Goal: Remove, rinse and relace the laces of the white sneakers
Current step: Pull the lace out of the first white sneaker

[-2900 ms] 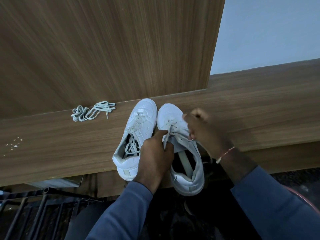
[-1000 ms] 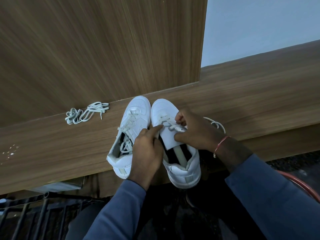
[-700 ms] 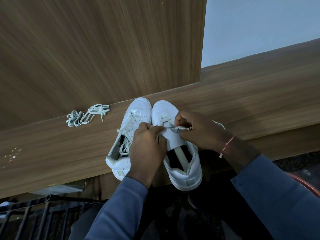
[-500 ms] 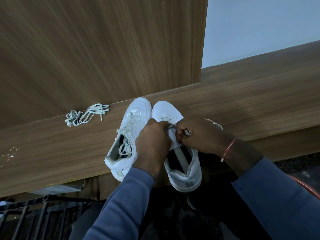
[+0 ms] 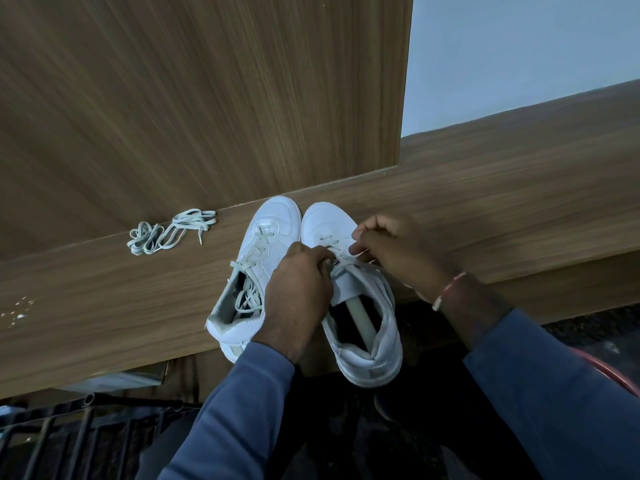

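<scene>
Versus 0.5 s ago: right hand point(image 5: 398, 251) now sits higher, nearer the toe of the right sneaker point(image 5: 384, 344); left hand point(image 5: 298, 292) stays over its tongue point(image 5: 346, 285). Both grips pinch the lace point(image 5: 328, 241) just above the tongue, nearly touching each other. Lace pale, flat, crossing only the toe-end eyelets. Sneaker on the worktop point(image 5: 485, 220), heel overhanging the edge.

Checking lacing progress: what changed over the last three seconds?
The left hand moved from the edge of the tongue up to the lace on the right sneaker, meeting the right hand; both now pinch it. Unchanged: the left sneaker laced, the spare lace on the shelf.
</scene>
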`<move>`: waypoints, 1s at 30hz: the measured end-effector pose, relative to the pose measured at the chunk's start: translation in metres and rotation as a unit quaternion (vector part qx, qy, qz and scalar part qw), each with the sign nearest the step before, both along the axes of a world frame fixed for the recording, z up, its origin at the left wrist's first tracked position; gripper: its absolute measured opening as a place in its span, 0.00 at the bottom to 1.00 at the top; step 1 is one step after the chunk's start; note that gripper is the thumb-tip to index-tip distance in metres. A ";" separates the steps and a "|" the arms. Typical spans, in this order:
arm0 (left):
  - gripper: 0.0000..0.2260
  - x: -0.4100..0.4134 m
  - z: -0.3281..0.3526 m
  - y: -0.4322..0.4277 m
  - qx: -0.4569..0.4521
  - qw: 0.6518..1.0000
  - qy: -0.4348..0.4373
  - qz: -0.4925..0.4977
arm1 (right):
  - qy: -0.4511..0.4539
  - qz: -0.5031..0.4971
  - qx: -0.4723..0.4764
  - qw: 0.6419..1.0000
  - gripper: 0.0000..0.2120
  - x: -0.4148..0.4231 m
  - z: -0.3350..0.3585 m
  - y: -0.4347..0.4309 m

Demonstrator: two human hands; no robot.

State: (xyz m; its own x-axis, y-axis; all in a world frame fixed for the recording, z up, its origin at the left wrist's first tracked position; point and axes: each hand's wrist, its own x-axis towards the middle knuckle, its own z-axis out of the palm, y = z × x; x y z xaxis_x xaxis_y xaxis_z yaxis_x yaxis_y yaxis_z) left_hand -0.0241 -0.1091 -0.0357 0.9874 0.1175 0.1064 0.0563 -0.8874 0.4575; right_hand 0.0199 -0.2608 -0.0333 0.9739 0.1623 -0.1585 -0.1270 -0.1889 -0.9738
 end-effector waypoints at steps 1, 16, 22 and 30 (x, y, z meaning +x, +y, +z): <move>0.10 -0.001 -0.001 0.000 -0.002 1.000 -0.002 -0.003 | -0.022 0.005 -0.046 0.999 0.05 0.005 -0.005 0.003; 0.19 -0.006 -0.002 0.001 -0.001 1.000 0.009 -0.020 | -0.178 0.148 -0.264 0.936 0.08 0.035 -0.003 0.030; 0.17 -0.006 -0.004 -0.001 -0.027 1.000 -0.005 -0.009 | -0.102 0.095 -0.145 0.980 0.06 0.036 0.008 0.004; 0.18 -0.008 -0.007 0.002 -0.040 0.999 -0.011 -0.019 | -0.193 0.076 -0.203 0.957 0.03 0.030 -0.001 0.023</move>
State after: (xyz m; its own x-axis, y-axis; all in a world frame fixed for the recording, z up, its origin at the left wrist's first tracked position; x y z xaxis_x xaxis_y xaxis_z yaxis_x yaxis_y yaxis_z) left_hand -0.0317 -0.1075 -0.0426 0.9889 0.0891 0.1191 0.0128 -0.8488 0.5286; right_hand 0.0500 -0.2380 -0.0342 0.9427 0.3081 0.1278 0.2860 -0.5496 -0.7849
